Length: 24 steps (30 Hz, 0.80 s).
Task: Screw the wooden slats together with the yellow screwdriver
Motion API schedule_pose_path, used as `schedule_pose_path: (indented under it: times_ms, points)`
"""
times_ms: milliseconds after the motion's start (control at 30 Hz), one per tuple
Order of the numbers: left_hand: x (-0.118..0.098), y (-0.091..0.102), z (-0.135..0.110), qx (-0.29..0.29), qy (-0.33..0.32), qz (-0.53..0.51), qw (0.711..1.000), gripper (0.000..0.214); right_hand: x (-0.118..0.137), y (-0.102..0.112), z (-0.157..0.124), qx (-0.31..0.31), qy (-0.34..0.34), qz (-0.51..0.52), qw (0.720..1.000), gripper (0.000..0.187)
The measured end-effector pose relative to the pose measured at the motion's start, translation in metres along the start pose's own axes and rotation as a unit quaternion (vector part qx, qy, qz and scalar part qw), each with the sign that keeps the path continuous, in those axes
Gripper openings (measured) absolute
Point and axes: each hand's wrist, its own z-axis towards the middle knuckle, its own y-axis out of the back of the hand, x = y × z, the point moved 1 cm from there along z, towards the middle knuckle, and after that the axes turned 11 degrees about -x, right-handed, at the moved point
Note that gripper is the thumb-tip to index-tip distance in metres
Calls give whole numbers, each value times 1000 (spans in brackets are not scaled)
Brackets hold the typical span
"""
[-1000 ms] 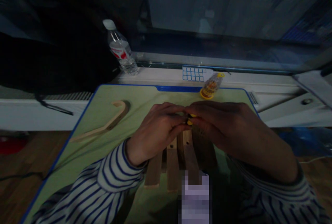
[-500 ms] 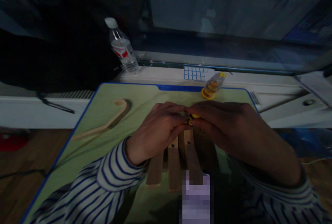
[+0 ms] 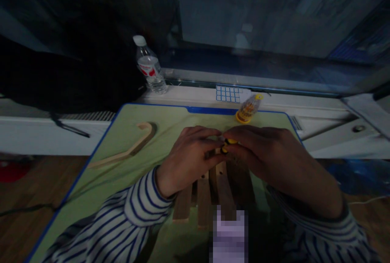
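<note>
In the head view, my left hand (image 3: pixel 191 155) and my right hand (image 3: pixel 268 149) meet over the middle of the table. My right thumb and fingers pinch a small yellow-and-black piece (image 3: pixel 232 141). My left fingertips also close on its black-and-yellow end; the fingers cover much of it, so its kind is unclear. Below the hands lie flat wooden slats (image 3: pixel 224 190) side by side, pointing towards me. Dark holes show near the upper ends of two of them. My left hand and wrist hide the top of the leftmost slat (image 3: pixel 183 206).
A hook-shaped wooden strip (image 3: pixel 135 147) lies on the left of the green, blue-edged table (image 3: pixel 122 190). At the table's back edge leans a small clear bottle (image 3: pixel 248 109) with yellow ends. A water bottle (image 3: pixel 152 72) and a blue grid sheet (image 3: pixel 228 93) are on the sill.
The whole scene sits slightly lower in view as the camera tilts. Both hands stay together on the yellow-and-black piece, with slightly more of it showing between the fingers.
</note>
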Motion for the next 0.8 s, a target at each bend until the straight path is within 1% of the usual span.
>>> schedule_pose_path:
  times_ms: [133, 300, 400, 500, 667, 800]
  points:
    - [0, -1, 1, -5, -2, 0, 1000, 15, 0, 1, 0, 11, -5, 26, 1000, 23]
    - [-1, 2, 3, 6, -12, -1, 1000, 15, 1, 6, -3, -18, 12, 21, 1000, 38]
    - [-1, 2, 2, 6, -15, 2, 1000, 17, 2, 5, -3, -13, 24, 49, 998, 36]
    - [-1, 3, 2, 9, -17, 2, 1000, 18, 1, 2, -1, 0, 18, 65, 998, 33]
    - [-2, 4, 2, 37, -12, 7, 999, 20, 0, 1, 0, 1, 1, 48, 999, 30]
    - [-3, 5, 3, 45, -14, 8, 999, 19, 1, 1, -1, -3, -6, 21, 1000, 26]
